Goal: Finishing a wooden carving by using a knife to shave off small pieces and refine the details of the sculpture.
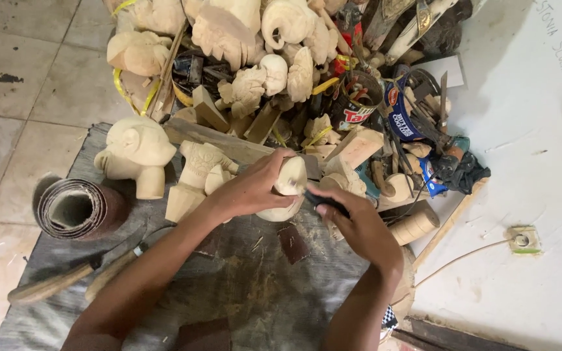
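My left hand [252, 188] grips a pale wooden carving [290, 179] and holds it over the grey mat [242, 286]. My right hand [352, 224] is closed around a dark-handled carving tool [323, 201] whose tip touches the carving. Both forearms reach in from the bottom of the head view. The lower part of the carving is hidden behind my left fingers.
A wooden head carving [136, 153] and a smaller figure [196, 172] stand to the left. A sandpaper roll [76, 208] and wooden-handled tools [53, 286] lie lower left. A heap of carvings [255, 58], cans [359, 104] and tools fills the back. A wall socket [521, 239] sits at right.
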